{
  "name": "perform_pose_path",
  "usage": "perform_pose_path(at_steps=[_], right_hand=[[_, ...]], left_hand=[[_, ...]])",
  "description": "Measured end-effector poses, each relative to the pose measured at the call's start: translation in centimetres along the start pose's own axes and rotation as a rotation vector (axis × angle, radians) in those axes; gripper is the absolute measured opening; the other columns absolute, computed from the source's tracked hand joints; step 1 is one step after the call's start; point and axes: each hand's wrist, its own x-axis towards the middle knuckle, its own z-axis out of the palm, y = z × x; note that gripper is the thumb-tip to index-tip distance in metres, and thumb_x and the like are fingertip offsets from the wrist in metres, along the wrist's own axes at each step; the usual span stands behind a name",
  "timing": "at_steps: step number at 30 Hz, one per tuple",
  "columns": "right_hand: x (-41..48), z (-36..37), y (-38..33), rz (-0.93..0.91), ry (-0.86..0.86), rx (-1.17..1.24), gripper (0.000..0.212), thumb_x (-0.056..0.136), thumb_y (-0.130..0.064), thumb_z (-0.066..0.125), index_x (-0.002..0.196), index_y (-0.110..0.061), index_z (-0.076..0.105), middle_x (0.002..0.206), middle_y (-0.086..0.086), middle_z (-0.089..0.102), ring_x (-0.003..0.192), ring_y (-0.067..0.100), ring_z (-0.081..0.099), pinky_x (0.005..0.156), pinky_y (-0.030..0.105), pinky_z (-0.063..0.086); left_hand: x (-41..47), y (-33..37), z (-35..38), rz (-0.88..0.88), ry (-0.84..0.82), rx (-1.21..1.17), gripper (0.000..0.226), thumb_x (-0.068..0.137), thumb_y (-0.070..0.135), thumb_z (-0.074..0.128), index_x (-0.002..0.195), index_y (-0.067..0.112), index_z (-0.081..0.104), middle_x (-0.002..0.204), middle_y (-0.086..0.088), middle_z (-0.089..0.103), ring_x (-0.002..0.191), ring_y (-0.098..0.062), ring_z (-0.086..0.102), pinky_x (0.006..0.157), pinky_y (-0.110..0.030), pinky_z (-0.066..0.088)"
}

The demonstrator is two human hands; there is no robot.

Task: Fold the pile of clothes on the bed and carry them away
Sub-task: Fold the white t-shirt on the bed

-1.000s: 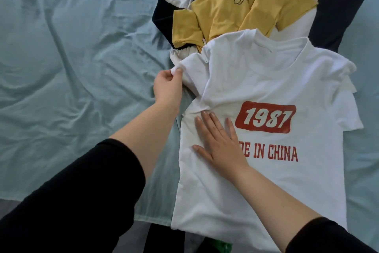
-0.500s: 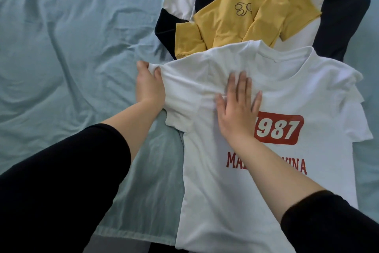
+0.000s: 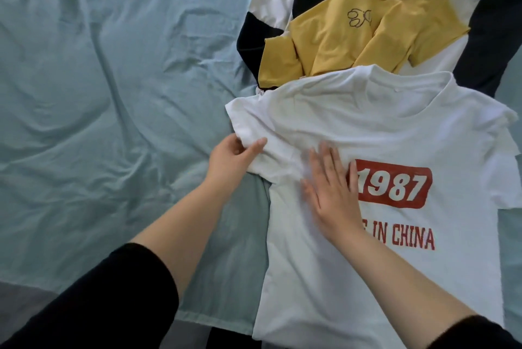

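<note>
On my feed the left hand (image 3: 234, 159) pinches the white t-shirt (image 3: 367, 128) by its sleeve. The right hand (image 3: 330, 193) lies flat on its chest, fingers spread. The white t-shirt lies on the bed (image 3: 84, 94), yellow top (image 3: 339, 37) just past its collar.

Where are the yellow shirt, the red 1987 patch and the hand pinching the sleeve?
yellow shirt (image 3: 347, 49): head view, fabric below its logo.
red 1987 patch (image 3: 394, 187): head view, middle digits.
left hand (image 3: 230, 163): head view, middle of hand.

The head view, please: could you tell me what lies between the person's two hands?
Only wrinkled fabric of the white T-shirt with red 1987 print, in the head view: the left hand pinches its sleeve, the right hand presses flat on its chest.
</note>
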Motion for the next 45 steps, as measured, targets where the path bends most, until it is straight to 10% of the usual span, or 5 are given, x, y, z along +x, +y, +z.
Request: perform_pose_path(at_steps=[20, 26, 35, 38, 45], right_hand=[[-6.4, 3.8, -2.7, -0.371, -0.194, -0.208, 0.063, 0.100, -0.055, 0.021, 0.154, -0.024, 0.014, 0.161, -0.001, 0.003, 0.149, 0.019, 0.011, 0.117, 0.043, 0.001], [-6.4, 1.9, 3.8, 0.232, -0.059, -0.069, 0.065, 0.098, -0.059, 0.004, 0.151, -0.030, -0.017, 0.160, -0.005, -0.020, 0.146, 0.009, -0.021, 0.117, 0.042, -0.017], [-14.3, 3.1, 8.0, -0.507, -0.305, -0.178, 0.066, 0.096, -0.062, 0.025, 0.154, -0.030, 0.016, 0.161, 0.000, 0.015, 0.148, 0.019, 0.011, 0.114, 0.047, 0.007], [-14.0, 0.5, 11.6, -0.172, -0.183, 0.091, 0.065, 0.097, -0.062, 0.015, 0.151, -0.037, -0.013, 0.158, -0.011, -0.023, 0.147, 0.010, -0.018, 0.115, 0.037, -0.021], [-9.6, -7.0, 26.3, 0.945, 0.437, 0.753, 0.049, 0.085, -0.023, 0.068, 0.129, -0.006, 0.052, 0.124, 0.013, 0.057, 0.118, 0.033, 0.051, 0.103, 0.044, 0.038]], left_hand=[[-3.4, -0.6, 0.8, 0.125, 0.295, 0.699, 0.058, 0.092, 0.041, 0.057, 0.142, 0.024, 0.030, 0.141, -0.002, 0.040, 0.128, -0.024, 0.042, 0.101, -0.042, 0.036], [-8.1, -3.7, 6.0, 0.580, -0.084, 1.116, 0.058, 0.103, 0.041, 0.025, 0.154, 0.033, -0.001, 0.163, 0.003, -0.004, 0.148, -0.015, -0.016, 0.118, -0.035, -0.016], [-10.9, -4.5, 13.2, 0.095, -0.114, 1.224, 0.082, 0.093, 0.066, 0.014, 0.141, 0.026, -0.039, 0.147, -0.009, -0.047, 0.132, -0.025, -0.048, 0.107, -0.048, -0.030], [-12.5, -2.6, 17.2, 0.143, -0.104, 1.160, 0.074, 0.098, 0.049, 0.025, 0.150, 0.024, -0.023, 0.158, -0.003, -0.027, 0.141, -0.019, -0.034, 0.114, -0.048, -0.022], [-11.9, 1.4, 29.1, 0.354, -0.273, 1.235, 0.090, 0.093, 0.061, 0.035, 0.144, 0.034, -0.033, 0.152, -0.002, -0.041, 0.132, -0.025, -0.046, 0.109, -0.052, -0.027]])
